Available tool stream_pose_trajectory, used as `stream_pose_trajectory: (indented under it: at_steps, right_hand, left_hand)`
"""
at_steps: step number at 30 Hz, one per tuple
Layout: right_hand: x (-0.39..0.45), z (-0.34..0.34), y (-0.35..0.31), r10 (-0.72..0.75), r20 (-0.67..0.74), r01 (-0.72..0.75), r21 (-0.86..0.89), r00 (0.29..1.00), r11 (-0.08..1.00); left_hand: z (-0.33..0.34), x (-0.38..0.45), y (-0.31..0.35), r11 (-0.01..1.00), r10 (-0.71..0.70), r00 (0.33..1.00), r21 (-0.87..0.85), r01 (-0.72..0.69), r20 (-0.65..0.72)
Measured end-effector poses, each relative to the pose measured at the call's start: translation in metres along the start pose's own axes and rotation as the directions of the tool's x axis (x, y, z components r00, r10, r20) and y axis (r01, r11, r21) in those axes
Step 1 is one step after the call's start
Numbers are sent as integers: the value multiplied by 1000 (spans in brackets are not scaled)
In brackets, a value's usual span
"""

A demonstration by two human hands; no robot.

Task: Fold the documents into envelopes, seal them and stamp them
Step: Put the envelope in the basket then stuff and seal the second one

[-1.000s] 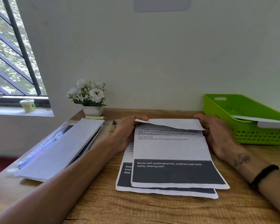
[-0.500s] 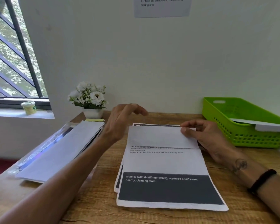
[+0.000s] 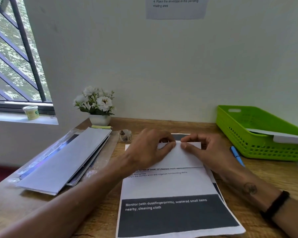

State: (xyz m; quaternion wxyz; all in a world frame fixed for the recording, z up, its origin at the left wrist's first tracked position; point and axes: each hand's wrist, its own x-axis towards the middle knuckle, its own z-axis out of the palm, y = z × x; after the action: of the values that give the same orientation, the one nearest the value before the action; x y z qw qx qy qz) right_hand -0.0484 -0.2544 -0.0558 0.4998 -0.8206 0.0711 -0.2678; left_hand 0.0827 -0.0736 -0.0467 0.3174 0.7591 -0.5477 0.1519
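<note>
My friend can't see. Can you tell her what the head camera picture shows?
Two bare hands, left hand and right hand, press down the folded top flap of a printed sheet on a wooden desk. Envelopes lie to the left, a green basket sits to the right.

A wooden desk stands against a pale wall. Beyond the hands and to their left, a small white pot of white flowers sits at the desk's back edge, with a yellow-green sticky pad lying just in front of it. Far left of the hands, a barred window shows green foliage, and a small lidded tub rests on its sill. High above the hands, a printed notice is fixed to the wall. A blue pen lies on the desk just right of the hands.
</note>
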Motion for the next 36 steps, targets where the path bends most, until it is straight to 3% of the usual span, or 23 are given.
stream_pose_trajectory:
  at_steps: [4, 8, 13, 16, 19, 21, 23, 25, 30, 33, 36]
  right_hand:
    - [1, 2, 0, 29, 48, -24, -85, 998, 996]
    - [4, -4, -2, 35, -19, -36, -22, 999, 999]
    - [13, -19, 2, 116, -215, -93, 112, 970, 989]
    - [16, -28, 2, 197, -258, -135, 242, 946, 961]
    - [17, -32, 4, 273, -261, -165, 371, 926, 914]
    - [18, -34, 4, 299, -261, -172, 416, 918, 893]
    - [19, -34, 5, 325, -261, -174, 470, 909, 865]
    - [21, -34, 7, 358, -265, -184, 513, 895, 839]
    - [24, -35, 7, 376, -190, -221, 546, 907, 808]
    - [19, -31, 6, 286, -71, -225, 452, 956, 863]
    - [17, -29, 7, 237, -83, -186, 396, 968, 899]
  left_hand:
    - [1, 0, 3, 1000, 1, 1000, -28, 0, 20]
    - [-9, 4, -5, 996, -43, 999, -74, 44, 9]
    - [-21, 8, -25, 955, -250, 968, -167, 245, -8]
    - [-24, 9, -30, 895, -363, 931, -268, 356, 24]
    - [-25, 9, -32, 788, -459, 885, -424, 447, 80]
    - [-26, 7, -30, 634, -504, 846, -590, 500, 176]
    - [-24, 5, -25, 489, -483, 819, -681, 545, 310]
    - [-22, 3, -20, 425, -447, 808, -704, 569, 383]
    - [-21, 6, -26, 343, -523, 791, -771, 537, 318]
    - [-19, 7, -33, 293, -597, 759, -810, 508, 260]
    - [-19, 8, -36, 223, -631, 726, -833, 507, 273]
